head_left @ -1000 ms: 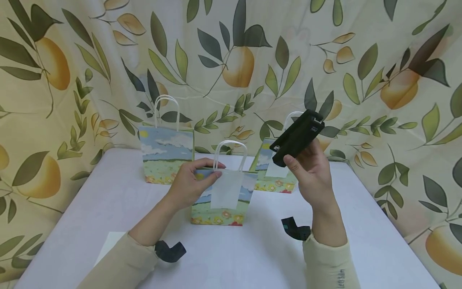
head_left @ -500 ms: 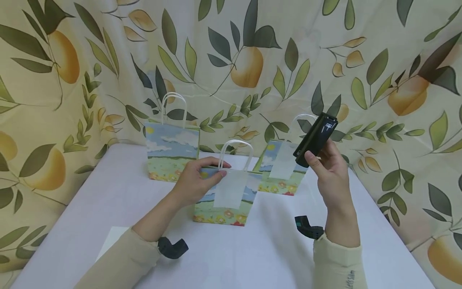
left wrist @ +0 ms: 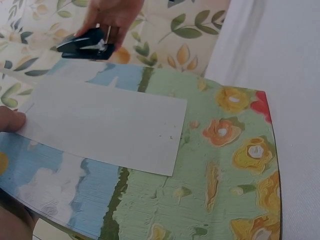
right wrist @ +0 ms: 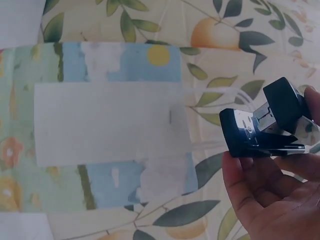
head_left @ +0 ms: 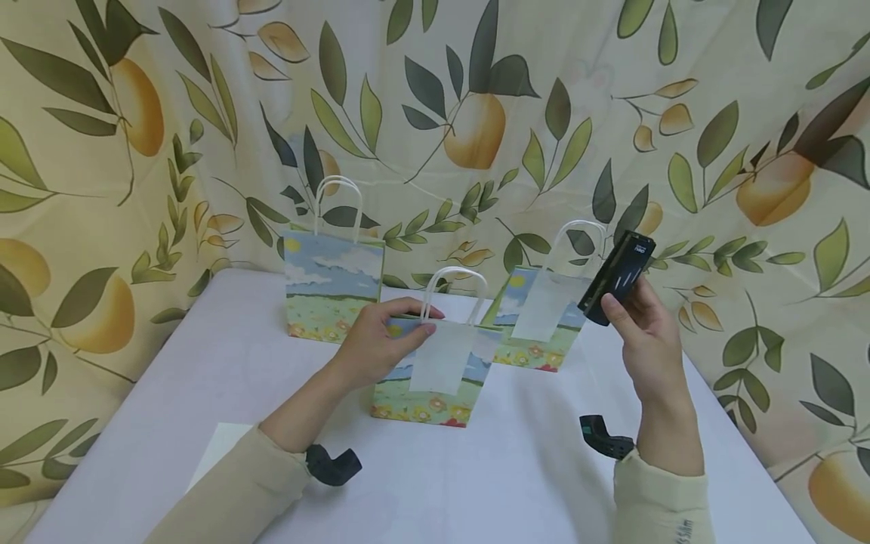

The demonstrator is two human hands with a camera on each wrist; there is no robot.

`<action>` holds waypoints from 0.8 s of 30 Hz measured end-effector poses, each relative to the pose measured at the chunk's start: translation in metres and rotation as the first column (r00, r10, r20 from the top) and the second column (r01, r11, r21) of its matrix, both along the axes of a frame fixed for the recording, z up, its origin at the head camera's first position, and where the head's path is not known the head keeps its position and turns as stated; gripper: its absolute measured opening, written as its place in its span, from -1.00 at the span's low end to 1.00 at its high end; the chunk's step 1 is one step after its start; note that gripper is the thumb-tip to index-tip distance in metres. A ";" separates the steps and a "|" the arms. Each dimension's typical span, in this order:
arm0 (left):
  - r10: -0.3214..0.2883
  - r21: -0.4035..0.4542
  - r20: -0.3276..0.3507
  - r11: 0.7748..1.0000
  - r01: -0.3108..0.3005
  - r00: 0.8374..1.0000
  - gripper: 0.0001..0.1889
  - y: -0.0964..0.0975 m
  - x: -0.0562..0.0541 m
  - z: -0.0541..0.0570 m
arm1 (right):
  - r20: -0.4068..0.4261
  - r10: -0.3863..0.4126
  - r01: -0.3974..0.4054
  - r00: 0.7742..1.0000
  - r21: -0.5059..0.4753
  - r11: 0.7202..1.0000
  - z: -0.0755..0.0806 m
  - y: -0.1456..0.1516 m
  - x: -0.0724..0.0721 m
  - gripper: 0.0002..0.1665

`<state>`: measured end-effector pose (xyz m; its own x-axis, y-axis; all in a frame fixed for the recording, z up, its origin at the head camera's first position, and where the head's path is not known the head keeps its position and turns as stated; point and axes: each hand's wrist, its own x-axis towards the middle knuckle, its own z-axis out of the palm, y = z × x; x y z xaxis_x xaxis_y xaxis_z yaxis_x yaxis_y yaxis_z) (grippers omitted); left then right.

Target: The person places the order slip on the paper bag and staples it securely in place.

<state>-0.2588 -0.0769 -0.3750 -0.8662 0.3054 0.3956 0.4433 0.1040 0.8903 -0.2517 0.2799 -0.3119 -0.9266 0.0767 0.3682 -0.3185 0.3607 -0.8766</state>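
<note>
In the head view my left hand (head_left: 377,344) pinches the top edge of the middle paper gift bag (head_left: 394,393), beside its white handles. A white paper slip (head_left: 442,363) lies flat on that bag's front, its upper corner under the left thumb. My right hand (head_left: 649,347) holds a black stapler (head_left: 618,279) in the air to the right of this bag. In the right wrist view the stapler (right wrist: 232,132) has its jaws apart. Another bag (right wrist: 102,195) there carries a white slip (right wrist: 105,125) with a thin staple-like line near its top end.
A gift bag (head_left: 333,279) showing no slip on its front stands at the back left. Behind the middle bag, to the right, stands the bag with the other slip (head_left: 540,306). A white sheet (head_left: 220,446) lies on the white table (head_left: 476,491) near the left sleeve. A patterned curtain (head_left: 435,219) hangs behind.
The right hand has moved right with the stapler and turned it, uncovering more of the bag behind. The left hand keeps its hold on the middle bag. The head view has shifted slightly.
</note>
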 end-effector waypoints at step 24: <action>0.024 -0.028 0.018 0.999 -0.023 1.000 -0.85 0.003 0.000 0.000 | 0.097 -0.133 0.115 0.986 0.179 0.977 -0.020 0.045 0.001 -0.31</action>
